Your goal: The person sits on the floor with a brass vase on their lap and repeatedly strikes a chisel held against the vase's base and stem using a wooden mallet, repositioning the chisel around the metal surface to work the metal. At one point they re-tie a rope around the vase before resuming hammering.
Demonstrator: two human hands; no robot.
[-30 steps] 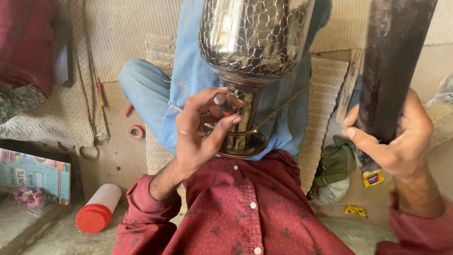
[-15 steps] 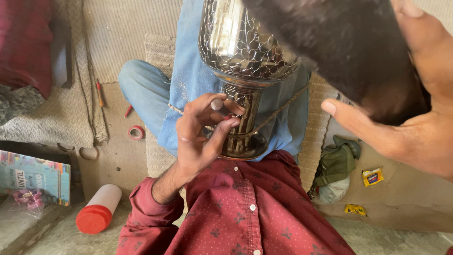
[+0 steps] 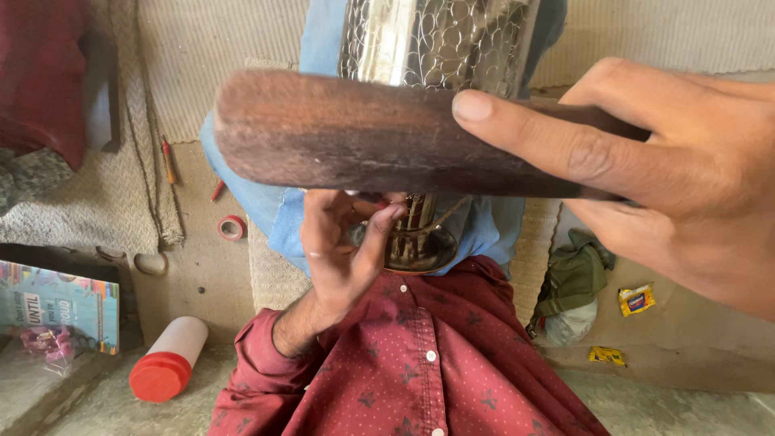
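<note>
The right hand (image 3: 686,178) fills the near right of the view, close to the camera, gripping a thick, dark wooden mallet (image 3: 387,133) that lies level across the frame; its fingers wrap over the top and the thumb is stretched along the near face, its nail pointing left. The worn, rounded end of the wood reaches to the left, over the person's blue-trousered knee. Behind and partly hidden by the wood stands a shiny hammered metal vessel (image 3: 436,40), its dimpled bowl rising out of the top of the picture and its narrow stem and round foot (image 3: 416,246) showing below the wood, set in the lap against the red dotted shirt (image 3: 412,363). The left hand (image 3: 339,250) comes up from the red sleeve with the wrist bent, fingers curled shut around the stem just above the foot; the fingertips are partly covered by the wood. On the floor to the left lie a white bottle with a red cap (image 3: 165,363), a small roll of red tape (image 3: 232,227), an orange-handled tool (image 3: 168,161) and a colourful printed box (image 3: 56,303). To the right, a green cloth bundle (image 3: 569,282) sits beside two small yellow wrappers (image 3: 636,299).
</note>
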